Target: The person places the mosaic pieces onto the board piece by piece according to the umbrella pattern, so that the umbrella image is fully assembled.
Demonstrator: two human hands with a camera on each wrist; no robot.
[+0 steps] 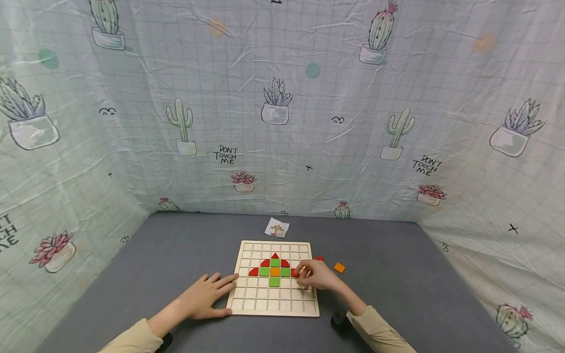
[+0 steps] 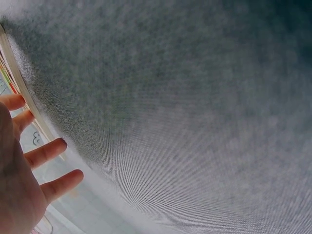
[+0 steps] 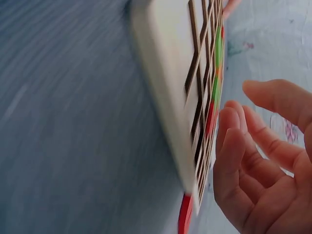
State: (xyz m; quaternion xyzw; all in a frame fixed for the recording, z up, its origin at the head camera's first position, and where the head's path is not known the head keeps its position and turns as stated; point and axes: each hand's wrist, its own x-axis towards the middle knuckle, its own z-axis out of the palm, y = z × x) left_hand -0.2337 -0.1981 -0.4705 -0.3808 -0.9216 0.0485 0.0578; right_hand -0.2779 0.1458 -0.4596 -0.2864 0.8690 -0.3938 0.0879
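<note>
A square wooden grid board (image 1: 273, 307) lies flat on the grey table. Set in its cells are an orange square (image 1: 275, 271), several green squares (image 1: 274, 282), a red triangle (image 1: 275, 255) on top and red rounded pieces (image 1: 253, 272) at the sides. My left hand (image 1: 205, 295) is spread, its fingertips at the board's left edge. Over the right part of the board is my right hand (image 1: 315, 274), fingers loosely bent beside the rightmost red piece (image 1: 294, 272). In the right wrist view, thumb and fingers stand apart with nothing between them.
Behind the board lies a small paper card (image 1: 277, 228) printed with a coloured pattern. To the right are a loose orange square (image 1: 339, 268) and a loose red piece (image 1: 320, 258). A cactus-print curtain (image 1: 309, 191) encloses the table's back and sides.
</note>
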